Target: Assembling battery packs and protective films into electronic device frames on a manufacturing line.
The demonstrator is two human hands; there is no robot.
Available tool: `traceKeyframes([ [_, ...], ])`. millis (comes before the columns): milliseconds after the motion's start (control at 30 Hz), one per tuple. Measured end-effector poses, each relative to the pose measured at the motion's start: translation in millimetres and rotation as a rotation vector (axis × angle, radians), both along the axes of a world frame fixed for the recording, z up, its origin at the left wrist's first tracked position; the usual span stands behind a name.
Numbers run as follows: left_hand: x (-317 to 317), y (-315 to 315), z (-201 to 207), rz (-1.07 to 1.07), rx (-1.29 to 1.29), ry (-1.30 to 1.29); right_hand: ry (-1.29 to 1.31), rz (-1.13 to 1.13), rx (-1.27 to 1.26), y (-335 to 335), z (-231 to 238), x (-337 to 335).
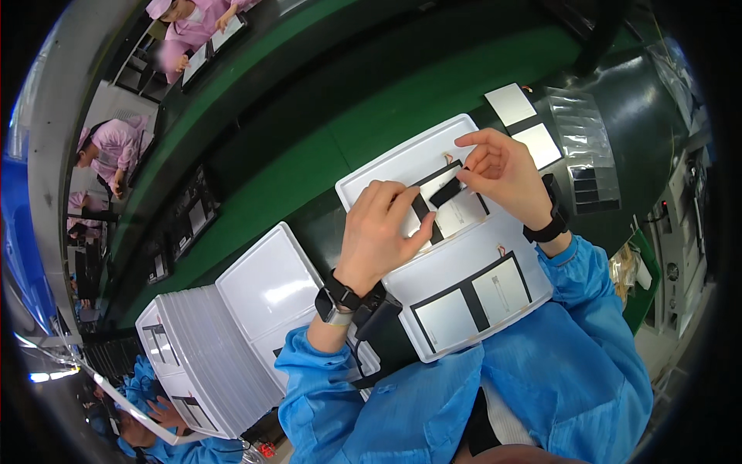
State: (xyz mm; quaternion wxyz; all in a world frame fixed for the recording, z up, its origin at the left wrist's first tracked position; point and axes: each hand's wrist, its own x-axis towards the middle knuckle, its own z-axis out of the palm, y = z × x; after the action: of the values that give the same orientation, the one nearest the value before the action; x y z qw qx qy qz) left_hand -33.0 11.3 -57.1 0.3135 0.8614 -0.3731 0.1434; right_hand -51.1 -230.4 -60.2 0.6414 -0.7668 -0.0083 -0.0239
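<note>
A white tray (402, 158) lies in front of me on the dark bench. My left hand (379, 232) presses flat on a thin silver-white panel with black bands (452, 216) in the tray's upper half. My right hand (502, 166) pinches a short strip of black tape (446, 192) just above that panel. A second, similar panel (471, 298) with a black centre band and short wires lies in the tray's near half. Both wrists carry black bands, and my sleeves are blue.
An empty white tray (267, 286) and a stack of white trays (193, 356) sit at my left. Two silver sheets (525, 120) and a strip of clear pouches (583, 147) lie at the right. A green conveyor belt (309, 155) runs behind. People in pink work farther back.
</note>
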Motion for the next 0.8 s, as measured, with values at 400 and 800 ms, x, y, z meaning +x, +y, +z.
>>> traceKeyframes([
  [400,6.7,-0.5,-25.5,0.075,0.004,-0.134,0.112,-0.162,-0.048,14.6,-8.2,17.5],
  [800,6.6,0.4,-26.6,0.077,0.019,-0.107,0.118,-0.172,-0.024,16.5,-5.7,16.7],
])
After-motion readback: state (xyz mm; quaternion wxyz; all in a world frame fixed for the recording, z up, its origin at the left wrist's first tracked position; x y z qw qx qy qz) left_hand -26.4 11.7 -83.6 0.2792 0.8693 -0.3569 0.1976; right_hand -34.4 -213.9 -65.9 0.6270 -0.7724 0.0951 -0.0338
